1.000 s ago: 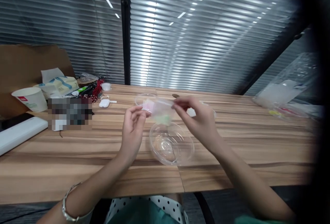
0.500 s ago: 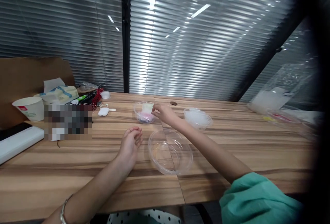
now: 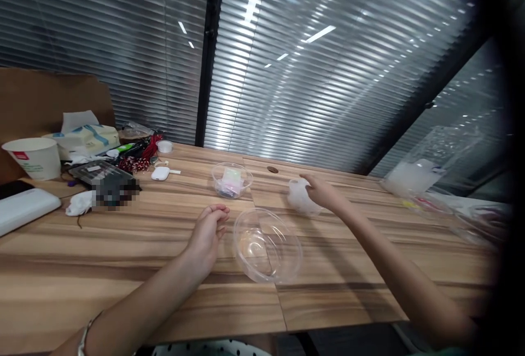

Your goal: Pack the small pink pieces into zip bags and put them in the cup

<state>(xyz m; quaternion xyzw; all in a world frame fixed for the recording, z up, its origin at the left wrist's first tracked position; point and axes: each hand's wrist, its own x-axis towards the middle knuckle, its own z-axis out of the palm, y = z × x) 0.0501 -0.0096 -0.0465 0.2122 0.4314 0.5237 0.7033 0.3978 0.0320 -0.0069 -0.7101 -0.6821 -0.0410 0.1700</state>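
A large clear plastic bowl (image 3: 268, 246) lies on the wooden table in front of me. Just left of it my left hand (image 3: 208, 235) hovers with its fingers curled loosely together; nothing shows in them. My right hand (image 3: 322, 192) is over the near-transparent container of whitish contents (image 3: 302, 198), its fingertips at the top edge. Whether those fingers grip anything is hard to make out. Farther back, a small clear bowl (image 3: 232, 181) holds pink, pale green and dark packets.
At the left are a paper cup (image 3: 35, 158), a tissue pack (image 3: 86, 140), a white device (image 3: 27, 211), dark items and a white earphone case (image 3: 160, 173). Plastic bags (image 3: 422, 173) lie at the right. A brown disc (image 3: 273, 169) sits near the back edge.
My right hand has moved right, from the small bowl with packets to the whitish container. My left hand has barely moved. The view has shifted slightly.
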